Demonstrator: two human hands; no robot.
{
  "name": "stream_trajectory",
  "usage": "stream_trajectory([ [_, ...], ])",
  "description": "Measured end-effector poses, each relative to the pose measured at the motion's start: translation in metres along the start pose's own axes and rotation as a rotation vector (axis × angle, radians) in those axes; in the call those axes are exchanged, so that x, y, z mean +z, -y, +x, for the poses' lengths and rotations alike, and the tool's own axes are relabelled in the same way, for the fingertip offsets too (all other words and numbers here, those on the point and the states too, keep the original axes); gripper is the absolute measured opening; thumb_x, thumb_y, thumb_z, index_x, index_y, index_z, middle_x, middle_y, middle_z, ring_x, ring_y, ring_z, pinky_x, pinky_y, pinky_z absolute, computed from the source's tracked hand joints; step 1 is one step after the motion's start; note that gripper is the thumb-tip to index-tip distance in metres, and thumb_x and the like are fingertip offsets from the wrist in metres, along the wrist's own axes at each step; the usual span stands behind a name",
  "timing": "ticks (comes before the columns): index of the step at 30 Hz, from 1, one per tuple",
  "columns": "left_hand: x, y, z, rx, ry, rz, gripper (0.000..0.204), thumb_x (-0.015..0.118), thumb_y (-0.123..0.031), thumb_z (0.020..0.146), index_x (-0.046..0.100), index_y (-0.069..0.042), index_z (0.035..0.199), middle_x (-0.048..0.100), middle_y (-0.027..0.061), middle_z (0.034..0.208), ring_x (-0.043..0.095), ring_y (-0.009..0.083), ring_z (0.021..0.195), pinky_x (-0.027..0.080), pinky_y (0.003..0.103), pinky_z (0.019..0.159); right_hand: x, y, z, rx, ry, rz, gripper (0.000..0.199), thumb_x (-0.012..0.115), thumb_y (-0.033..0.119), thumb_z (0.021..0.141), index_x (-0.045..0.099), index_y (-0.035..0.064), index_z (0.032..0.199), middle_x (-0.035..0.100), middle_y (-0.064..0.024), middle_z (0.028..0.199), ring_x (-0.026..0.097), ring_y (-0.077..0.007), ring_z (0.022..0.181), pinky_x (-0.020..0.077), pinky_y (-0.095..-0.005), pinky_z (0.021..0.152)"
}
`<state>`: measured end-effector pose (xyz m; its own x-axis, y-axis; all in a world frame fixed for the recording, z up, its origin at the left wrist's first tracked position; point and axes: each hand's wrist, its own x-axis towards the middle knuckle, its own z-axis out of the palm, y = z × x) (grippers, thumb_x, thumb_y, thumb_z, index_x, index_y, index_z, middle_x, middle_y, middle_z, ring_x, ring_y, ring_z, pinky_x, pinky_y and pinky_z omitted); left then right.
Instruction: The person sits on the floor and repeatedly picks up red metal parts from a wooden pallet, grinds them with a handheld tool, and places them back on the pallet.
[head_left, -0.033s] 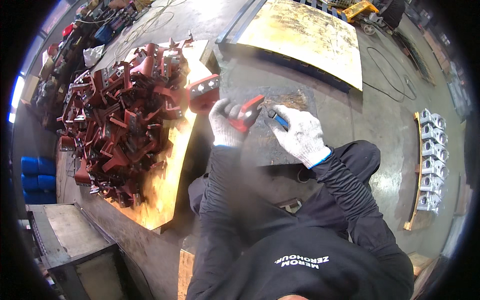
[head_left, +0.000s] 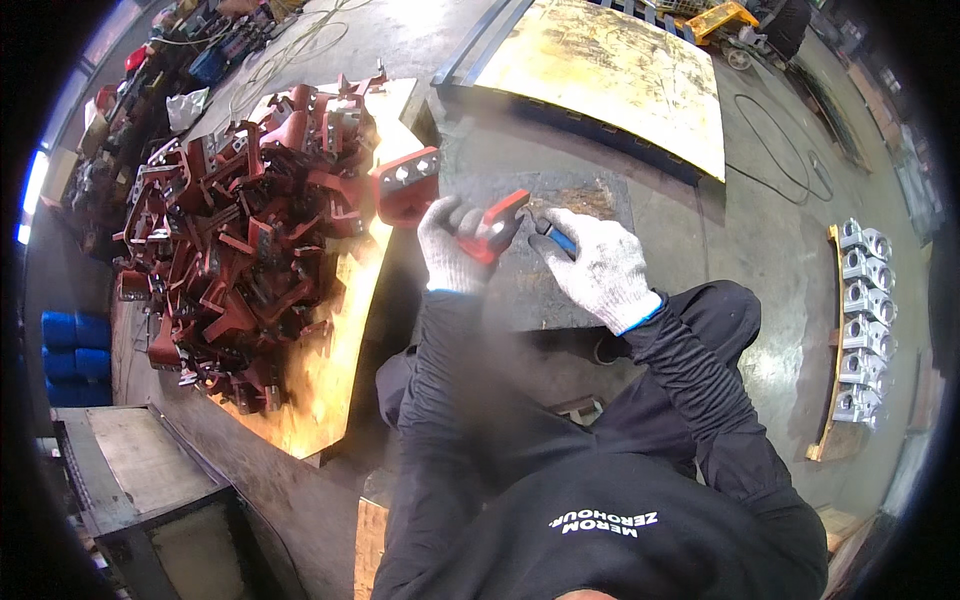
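Note:
My left hand (head_left: 452, 250), in a white knit glove, is closed around a red metal bracket (head_left: 408, 188). One bracket end, with bright bare spots on its face, sticks out to the left of the hand; another red arm juts out on the right. My right hand (head_left: 603, 268), gloved alike, grips a small tool with a blue handle (head_left: 562, 240); its dark tip lies near the bracket's right arm. Whether the tip touches the bracket I cannot tell. Both hands are above a dark, worn work surface (head_left: 590, 290).
Left of me, many red brackets (head_left: 240, 250) lie heaped on a wooden board (head_left: 365, 330). Ahead stands a wood-topped platform (head_left: 610, 70). Silver castings (head_left: 862, 310) line a plank at the right. A metal cabinet (head_left: 150, 460) is at the lower left; a cable (head_left: 775, 135) curls on the floor.

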<state>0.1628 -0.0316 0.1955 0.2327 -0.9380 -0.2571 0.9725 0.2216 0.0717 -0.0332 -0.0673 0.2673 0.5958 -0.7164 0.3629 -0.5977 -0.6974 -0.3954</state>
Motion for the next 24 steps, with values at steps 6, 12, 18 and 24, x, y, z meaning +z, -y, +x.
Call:
stream_trajectory([
  [6,0.026,0.011,-0.011,0.051,-0.150,0.107,0.026,0.056,-0.018,0.084,0.037,-0.017,0.066,0.038,-0.0029,0.063,0.046,0.0180,0.063,0.051,0.049,0.072,0.001,-0.003,0.002,-0.004,0.021,-0.047,0.033,0.070,0.035,0.084,0.069,0.0116,0.107,0.070,-0.0098,0.088,0.068,-0.0308,0.080,0.0534,-0.0408,0.071],
  [12,0.014,0.006,-0.005,0.017,-0.069,0.028,0.032,0.056,-0.017,0.083,0.032,-0.019,0.061,0.032,-0.0048,0.057,0.039,0.0157,0.055,0.049,0.048,0.071,0.003,-0.005,0.003,0.010,0.026,-0.044,0.032,0.070,0.035,0.084,0.070,0.0119,0.107,0.071,-0.0103,0.091,0.068,-0.0309,0.082,0.0536,-0.0407,0.072],
  [18,0.013,0.003,-0.008,0.016,-0.022,0.091,0.028,0.056,-0.016,0.083,0.036,-0.017,0.064,0.036,-0.0021,0.061,0.046,0.0194,0.062,0.050,0.050,0.074,0.005,-0.008,0.005,0.051,-0.003,0.028,0.032,0.070,0.034,0.085,0.070,0.0115,0.107,0.071,-0.0119,0.093,0.068,-0.0309,0.083,0.0535,-0.0400,0.073],
  [24,0.056,0.022,-0.023,0.137,-0.240,0.040,0.031,0.053,-0.006,0.086,0.035,-0.018,0.063,0.034,-0.0063,0.055,0.036,0.0095,0.049,0.039,0.026,0.054,0.012,-0.007,0.003,-0.030,0.019,-0.046,0.031,0.070,0.034,0.084,0.070,0.0135,0.108,0.069,-0.0107,0.089,0.067,-0.0308,0.081,0.0528,-0.0407,0.071],
])
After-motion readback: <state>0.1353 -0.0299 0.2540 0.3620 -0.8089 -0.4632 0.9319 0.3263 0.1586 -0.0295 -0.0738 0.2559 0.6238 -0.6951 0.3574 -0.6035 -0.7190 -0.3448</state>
